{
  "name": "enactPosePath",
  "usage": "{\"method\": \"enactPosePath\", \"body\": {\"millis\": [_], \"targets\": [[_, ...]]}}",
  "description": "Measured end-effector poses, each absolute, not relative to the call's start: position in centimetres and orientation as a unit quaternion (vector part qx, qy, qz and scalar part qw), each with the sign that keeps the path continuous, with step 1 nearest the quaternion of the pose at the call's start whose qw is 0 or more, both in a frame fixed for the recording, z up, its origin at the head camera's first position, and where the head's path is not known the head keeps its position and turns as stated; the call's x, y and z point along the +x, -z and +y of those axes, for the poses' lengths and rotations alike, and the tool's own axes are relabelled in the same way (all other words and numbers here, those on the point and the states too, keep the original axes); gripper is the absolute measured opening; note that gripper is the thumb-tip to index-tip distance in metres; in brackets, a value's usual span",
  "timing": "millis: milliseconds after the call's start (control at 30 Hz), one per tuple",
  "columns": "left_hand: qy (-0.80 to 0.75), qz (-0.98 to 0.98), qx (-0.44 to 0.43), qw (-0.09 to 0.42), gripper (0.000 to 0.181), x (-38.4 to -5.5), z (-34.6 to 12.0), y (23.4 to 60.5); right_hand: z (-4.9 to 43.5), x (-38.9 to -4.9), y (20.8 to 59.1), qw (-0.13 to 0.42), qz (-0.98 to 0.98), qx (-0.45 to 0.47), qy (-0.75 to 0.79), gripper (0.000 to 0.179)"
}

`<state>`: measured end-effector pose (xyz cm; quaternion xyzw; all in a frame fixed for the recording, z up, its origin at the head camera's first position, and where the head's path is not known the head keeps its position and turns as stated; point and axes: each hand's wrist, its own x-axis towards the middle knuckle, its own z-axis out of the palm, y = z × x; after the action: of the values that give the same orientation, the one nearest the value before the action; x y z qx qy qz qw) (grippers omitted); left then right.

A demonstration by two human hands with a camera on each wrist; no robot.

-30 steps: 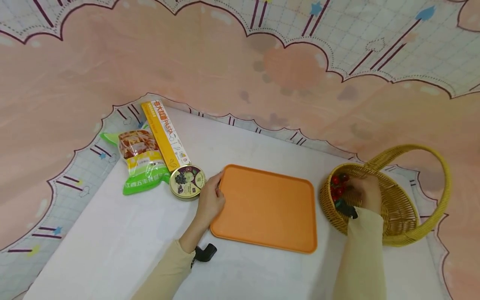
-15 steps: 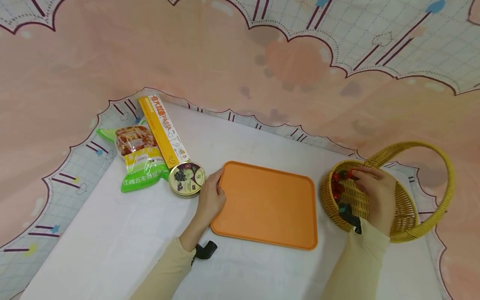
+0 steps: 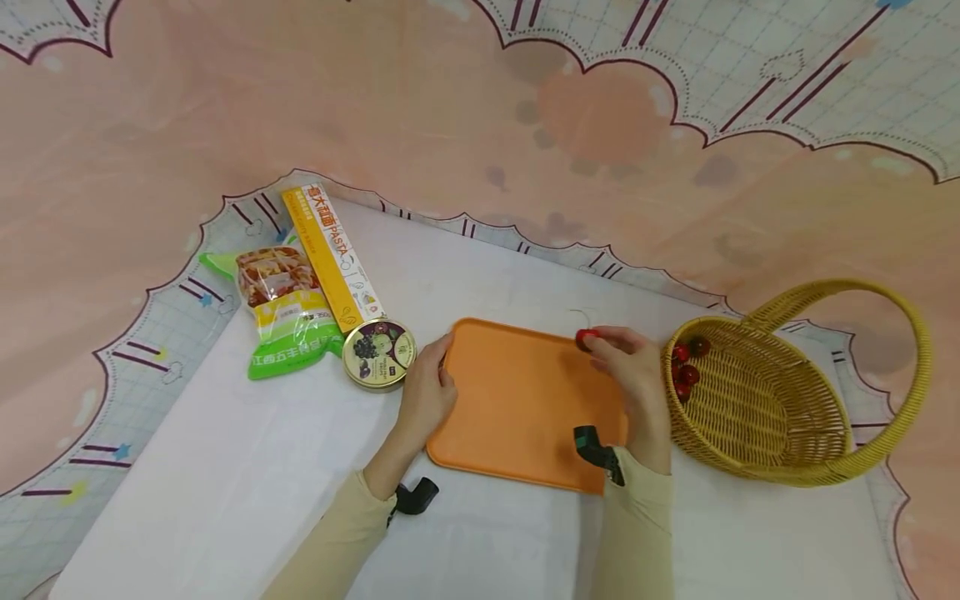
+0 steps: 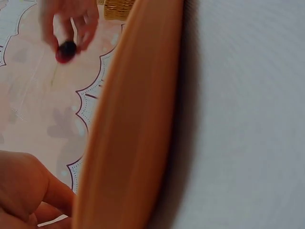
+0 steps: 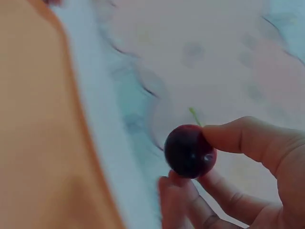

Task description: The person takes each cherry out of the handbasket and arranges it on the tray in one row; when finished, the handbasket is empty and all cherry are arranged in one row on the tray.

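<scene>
My right hand point(image 3: 633, 375) pinches a dark red cherry point(image 5: 189, 151) between thumb and fingertips, its thin green stem point(image 5: 194, 115) sticking up. In the head view, this cherry overlaps the far right part of the orange tray point(image 3: 517, 408). At the tray's left edge, my left hand point(image 3: 427, 396) grips the rim, thumb toward the tray. Several more cherries point(image 3: 687, 373) lie against the left inner wall of the yellow wicker basket point(image 3: 757, 417), just right of the tray. Close beside my left hand is a round tin point(image 3: 379, 354) with fruit on its lid.
Left of the tin lie a yellow and white pasta box point(image 3: 333, 258) and a green food bag point(image 3: 292, 333). The basket's tall handle point(image 3: 918, 358) arches over its right side. A patterned cloth point(image 3: 420, 117) rises behind the white table point(image 3: 480, 550).
My right hand has come out of the basket and moved left over the tray, carrying one cherry. My left hand stays at the tray's left edge.
</scene>
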<state>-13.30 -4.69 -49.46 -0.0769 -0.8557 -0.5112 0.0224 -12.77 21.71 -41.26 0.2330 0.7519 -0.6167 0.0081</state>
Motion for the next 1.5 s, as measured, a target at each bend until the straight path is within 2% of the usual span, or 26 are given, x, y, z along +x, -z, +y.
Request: {"method": "enactPosePath", "body": {"millis": [100, 233, 467, 700, 1067, 1500], "targets": [[0.489, -0.868, -0.083, 0.023, 0.054, -13.2, -4.5, 49.4, 18.6, -13.4, 43.3, 0.033, 0.758, 0.23, 0.609, 0.031], [0.427, -0.898, -0.103, 0.029, 0.056, -13.0, -4.2, 49.3, 15.4, -13.7, 45.2, 0.041, 0.756, 0.22, 0.615, 0.026], [0.387, -0.915, -0.107, 0.038, 0.056, -12.8, -4.2, 48.8, 12.5, -14.1, 46.4, 0.048, 0.781, 0.195, 0.592, 0.024], [0.386, -0.918, -0.09, 0.028, 0.055, -12.8, -4.2, 48.6, 11.1, -14.5, 46.8, 0.069, 0.793, 0.182, 0.578, 0.022], [0.388, -0.916, -0.091, 0.03, 0.056, -12.8, -4.2, 48.7, 9.6, -14.6, 47.1, 0.069, 0.819, 0.148, 0.55, 0.022], [0.366, -0.926, -0.087, 0.011, 0.056, -12.8, -4.2, 48.4, 10.4, -14.4, 46.9, 0.064, 0.815, 0.152, 0.555, 0.022]]}}
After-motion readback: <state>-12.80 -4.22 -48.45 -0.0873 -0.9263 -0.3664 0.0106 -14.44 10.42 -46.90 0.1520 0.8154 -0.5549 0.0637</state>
